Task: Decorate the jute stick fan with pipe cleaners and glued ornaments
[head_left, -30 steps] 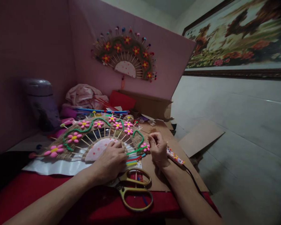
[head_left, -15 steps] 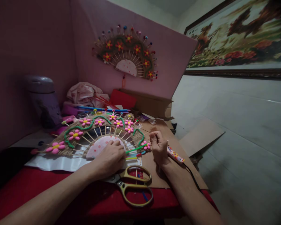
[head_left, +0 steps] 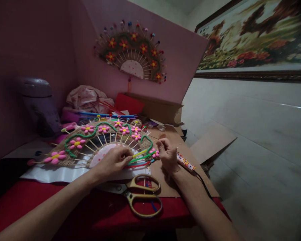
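A fan-shaped craft (head_left: 97, 134) of twine, sticks, pink clay flowers and a wavy green strip lies on the table. Over its pale half-round centre is my left hand (head_left: 116, 160), its fingers pinched on the end of a yellow strip (head_left: 139, 154). Green and red strips (head_left: 140, 164) lie just below the yellow one. My right hand (head_left: 167, 154) is closed at the fan's right end, fingertips together around a thin stick (head_left: 153, 137). Gold-handled scissors (head_left: 143, 195) lie open in front of my left hand.
A patterned glue gun (head_left: 186, 162) with a black cord lies on cardboard (head_left: 170, 190) at the right. A purple bottle (head_left: 41, 107) stands at the left. Behind, a finished fan (head_left: 132, 57) hangs on the pink board (head_left: 175, 53), near bundled cloth (head_left: 86, 98) and a red sheet (head_left: 129, 104).
The view has shifted slightly. My left hand has lifted and moved a little left, and the yellow strip now shows at its fingers above the green one. My right hand stays closed.
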{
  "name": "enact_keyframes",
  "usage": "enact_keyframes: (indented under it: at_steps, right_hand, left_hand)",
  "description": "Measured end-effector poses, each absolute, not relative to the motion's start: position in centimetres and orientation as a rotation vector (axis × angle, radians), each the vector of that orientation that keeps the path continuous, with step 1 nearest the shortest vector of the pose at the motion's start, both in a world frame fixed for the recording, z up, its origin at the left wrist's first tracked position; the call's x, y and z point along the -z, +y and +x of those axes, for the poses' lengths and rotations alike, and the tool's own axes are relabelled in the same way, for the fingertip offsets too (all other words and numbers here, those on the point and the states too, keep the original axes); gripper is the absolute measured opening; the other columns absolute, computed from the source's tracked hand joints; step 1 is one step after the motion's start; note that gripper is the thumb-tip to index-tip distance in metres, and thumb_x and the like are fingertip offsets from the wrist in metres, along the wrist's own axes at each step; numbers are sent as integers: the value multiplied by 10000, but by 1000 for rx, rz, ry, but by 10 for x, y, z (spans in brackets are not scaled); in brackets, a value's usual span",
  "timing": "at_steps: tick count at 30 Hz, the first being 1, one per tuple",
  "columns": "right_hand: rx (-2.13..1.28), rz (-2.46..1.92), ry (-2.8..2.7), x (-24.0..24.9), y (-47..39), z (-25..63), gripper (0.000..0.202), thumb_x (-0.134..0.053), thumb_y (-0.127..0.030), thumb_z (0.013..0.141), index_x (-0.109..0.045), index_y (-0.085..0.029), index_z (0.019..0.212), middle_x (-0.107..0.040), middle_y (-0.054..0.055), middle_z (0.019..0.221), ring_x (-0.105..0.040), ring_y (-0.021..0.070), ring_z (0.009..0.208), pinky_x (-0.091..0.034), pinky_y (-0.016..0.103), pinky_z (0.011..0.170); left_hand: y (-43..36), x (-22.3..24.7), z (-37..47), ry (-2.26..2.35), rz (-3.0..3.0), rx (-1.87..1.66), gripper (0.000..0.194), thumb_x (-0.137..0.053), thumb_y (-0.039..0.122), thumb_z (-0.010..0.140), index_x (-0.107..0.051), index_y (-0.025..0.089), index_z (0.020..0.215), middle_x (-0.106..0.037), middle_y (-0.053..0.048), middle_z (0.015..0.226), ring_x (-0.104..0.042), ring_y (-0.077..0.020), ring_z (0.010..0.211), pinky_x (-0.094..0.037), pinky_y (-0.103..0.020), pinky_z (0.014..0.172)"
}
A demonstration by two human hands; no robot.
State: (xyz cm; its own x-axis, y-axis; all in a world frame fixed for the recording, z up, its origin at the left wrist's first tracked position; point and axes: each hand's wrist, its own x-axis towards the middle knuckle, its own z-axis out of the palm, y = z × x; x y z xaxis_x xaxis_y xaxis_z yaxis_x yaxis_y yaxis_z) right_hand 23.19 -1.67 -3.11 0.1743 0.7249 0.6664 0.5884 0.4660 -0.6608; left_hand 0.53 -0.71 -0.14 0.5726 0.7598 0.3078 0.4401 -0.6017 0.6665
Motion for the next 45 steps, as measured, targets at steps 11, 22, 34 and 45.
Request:
enact_keyframes:
  at_steps: [11, 22, 34, 45]
  right_hand:
    - [-481, -978, -1850, 25, -26, 215, 259, -594, -255, 788, -588, -201, 1041, -600, 36, 876, -540, 129, 723, -429, 238, 601]
    - [-963, -944, -1509, 30, -25, 211, 229, -594, -395, 779, -524, -177, 758, -522, -36, 578, -406, 66, 465, -319, 185, 428]
    - [-834, -884, -1338, 25, -23, 220, 254, -554, -408, 815, -471, -188, 718, -438, -74, 505, -341, 52, 401, -262, 179, 383]
    - [-659, -918, -1186, 28, -14, 226, 284, -549, -445, 805, -450, -192, 723, -420, -75, 502, -329, 48, 380, -234, 172, 347]
  left_hand:
    - [-6, 7, 7, 966, 2278, -987, 142, -487, 231, 810, -578, 166, 721, -598, -10, 713, -516, -133, 687, -385, -259, 627]
    - [-4, 10, 9, 1027, 2143, -1089, 196, -468, 286, 813, -586, 153, 730, -576, -4, 652, -507, -122, 615, -404, -251, 585]
    - [-4, 3, 5, 1190, 2117, -1061, 168, -507, 253, 778, -629, 143, 741, -632, -30, 669, -556, -141, 627, -415, -251, 580]
    - [-4, 9, 4, 1098, 2243, -1102, 136, -509, 158, 757, -645, 165, 747, -651, -22, 714, -560, -141, 678, -418, -260, 635]
